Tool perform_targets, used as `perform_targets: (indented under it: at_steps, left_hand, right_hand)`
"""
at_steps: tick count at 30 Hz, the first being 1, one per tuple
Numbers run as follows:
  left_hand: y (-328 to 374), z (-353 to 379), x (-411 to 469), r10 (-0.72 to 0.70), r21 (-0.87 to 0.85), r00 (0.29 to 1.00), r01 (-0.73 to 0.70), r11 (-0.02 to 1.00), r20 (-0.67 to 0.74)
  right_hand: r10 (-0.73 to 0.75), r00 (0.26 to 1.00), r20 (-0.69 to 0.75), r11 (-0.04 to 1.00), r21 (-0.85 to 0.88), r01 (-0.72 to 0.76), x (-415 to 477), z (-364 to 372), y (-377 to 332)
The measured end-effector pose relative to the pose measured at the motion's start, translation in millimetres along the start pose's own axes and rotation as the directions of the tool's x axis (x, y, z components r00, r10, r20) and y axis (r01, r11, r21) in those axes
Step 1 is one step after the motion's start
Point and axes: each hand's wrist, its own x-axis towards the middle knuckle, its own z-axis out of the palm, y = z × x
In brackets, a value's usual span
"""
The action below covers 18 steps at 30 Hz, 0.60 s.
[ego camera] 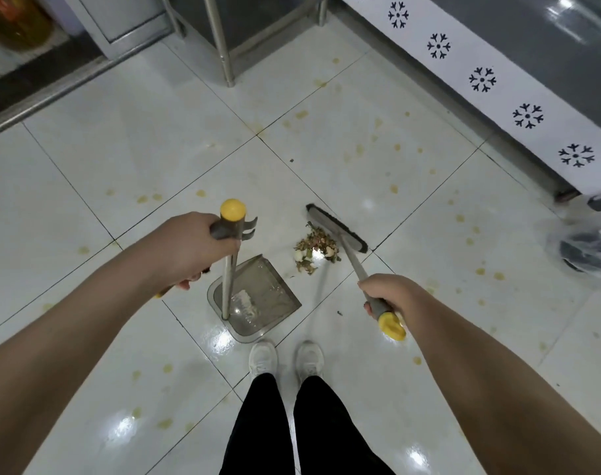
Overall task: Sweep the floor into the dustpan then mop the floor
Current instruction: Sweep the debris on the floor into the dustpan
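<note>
Head view: a small pile of brown-green scraps and pale eggshell bits [315, 247] lies on the glossy white tiled floor [412, 207] just right of the frame's centre. The dark-bristled grey broom head [336, 228] rests against the pile's upper right side, touching it. Its silver metal shaft slants down to the right into the right hand [386, 296], whose fingers are wrapped tight around the grey grip just above the yellow end cap [391, 324].

Just left of the pile, close but apart from it, sits the grey metal dustpan [257, 298], its open mouth turned toward the scraps, a pale smear on its bottom. An upright silver pole rises from the pan's rear to a grey grip topped by a round yellow knob [232, 209]; the left hand [196, 250] is clenched around that grip.

Yellowish stains [393, 188] dot the tiles all round. At lower centre stand two white sneakers [285, 359] under black trouser legs. A metal table leg [223, 39] stands at top centre, a white band with black flower marks [480, 78] runs along the upper right, and a clear plastic bag over something dark [587, 250] lies at the right edge.
</note>
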Motion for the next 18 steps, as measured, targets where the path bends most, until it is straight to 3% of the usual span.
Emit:
perform_targets:
  at_steps: [6,11,18]
  left_hand:
    - [10.2,14.0,0.0,0.056,0.012,0.998,-0.056,0.998,0.01]
    - [5.1,13.2,-5.1,0.035,0.008,0.999,-0.035,0.999,0.014]
    - [-2.0,15.4,-9.9,0.041,0.003,0.999,-0.041,0.999,0.027]
  right_hand:
    - [0.07,0.991,0.113,0.998,-0.001,-0.07,-26.7,32.3,16.6]
    - [0.095,0.978,0.188,0.964,0.228,-0.137,-42.4,12.6,14.2]
    - [0.087,0.983,0.163,0.99,0.099,-0.104,-54.0,-34.6,-2.1]
